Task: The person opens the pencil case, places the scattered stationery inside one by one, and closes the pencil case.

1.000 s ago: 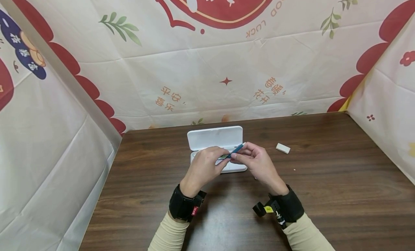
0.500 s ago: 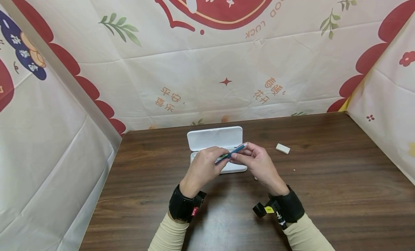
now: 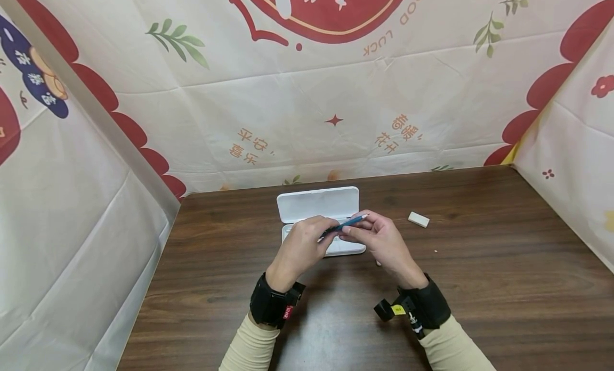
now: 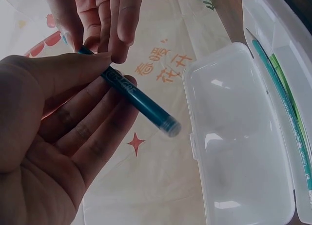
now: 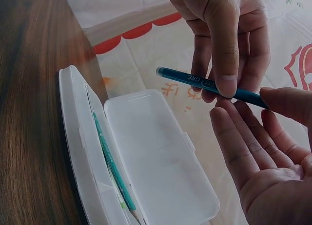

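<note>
Closest to the camera, both hands meet just above the counter (image 3: 479, 285), each with a black wrist strap and a cream sleeve. The left hand (image 3: 299, 248) and right hand (image 3: 381, 243) both pinch the same teal pencil (image 3: 346, 224), thumb and fingertips on the barrel, so neither hand is loose or clenched empty. The pencil is slim, dark teal, with a flat greyish end showing in the left wrist view and a pale tip sticking out past the right hand's fingers. It's held in the air right over the case.

Compared with a second ago, it sits a bit flatter now, and the tip pokes out further to the right. The hands have barely shifted.

White print on the barrel reads "GRE", with the rest hidden under a thumb.

Just behind the hands, a white plastic pencil case (image 3: 318, 203) lies open, lid flipped back, with more teal and green pencils (image 5: 113, 169) in the tray. Off to the right is a small white eraser (image 3: 418, 219). The backdrop cloth (image 3: 307, 94) at the far end says "GOOD LUCK", upside down, plus some Chinese characters.
</note>
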{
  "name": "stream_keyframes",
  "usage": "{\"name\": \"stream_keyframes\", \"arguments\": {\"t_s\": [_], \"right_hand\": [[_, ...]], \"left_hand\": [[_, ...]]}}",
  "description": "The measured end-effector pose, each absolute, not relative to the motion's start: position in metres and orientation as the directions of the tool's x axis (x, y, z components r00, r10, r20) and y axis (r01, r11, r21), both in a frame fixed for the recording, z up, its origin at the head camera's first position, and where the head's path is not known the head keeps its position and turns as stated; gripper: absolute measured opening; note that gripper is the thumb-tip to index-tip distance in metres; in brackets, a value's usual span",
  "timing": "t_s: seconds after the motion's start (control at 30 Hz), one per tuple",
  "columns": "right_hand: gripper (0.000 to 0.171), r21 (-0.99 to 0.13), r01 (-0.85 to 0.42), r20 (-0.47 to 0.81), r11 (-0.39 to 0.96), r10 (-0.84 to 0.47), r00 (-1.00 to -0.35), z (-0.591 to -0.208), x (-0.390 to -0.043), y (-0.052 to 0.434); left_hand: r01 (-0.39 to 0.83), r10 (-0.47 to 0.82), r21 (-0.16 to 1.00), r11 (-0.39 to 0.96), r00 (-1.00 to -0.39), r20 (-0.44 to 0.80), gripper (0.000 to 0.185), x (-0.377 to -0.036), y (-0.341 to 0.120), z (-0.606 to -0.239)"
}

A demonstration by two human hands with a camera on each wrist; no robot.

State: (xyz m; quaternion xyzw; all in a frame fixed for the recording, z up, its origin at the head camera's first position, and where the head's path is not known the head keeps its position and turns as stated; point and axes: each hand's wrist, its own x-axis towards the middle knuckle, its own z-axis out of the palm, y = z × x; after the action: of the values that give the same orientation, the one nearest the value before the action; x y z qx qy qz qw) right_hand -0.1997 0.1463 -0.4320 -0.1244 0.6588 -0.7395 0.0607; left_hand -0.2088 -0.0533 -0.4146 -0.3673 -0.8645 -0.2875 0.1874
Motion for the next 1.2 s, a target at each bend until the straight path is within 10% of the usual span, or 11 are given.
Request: {"name": "stream_keyframes", "arguments": {"t_s": [1.2], "right_hand": [[0.026,-0.996,-0.076,0.083,-0.039,-0.25,-0.965,-0.434,-0.203,0.153]], "left_hand": [[0.638,0.442,0.425,0.642,-0.761,0.474,0.011,-0.228,-0.072,-0.425]]}}
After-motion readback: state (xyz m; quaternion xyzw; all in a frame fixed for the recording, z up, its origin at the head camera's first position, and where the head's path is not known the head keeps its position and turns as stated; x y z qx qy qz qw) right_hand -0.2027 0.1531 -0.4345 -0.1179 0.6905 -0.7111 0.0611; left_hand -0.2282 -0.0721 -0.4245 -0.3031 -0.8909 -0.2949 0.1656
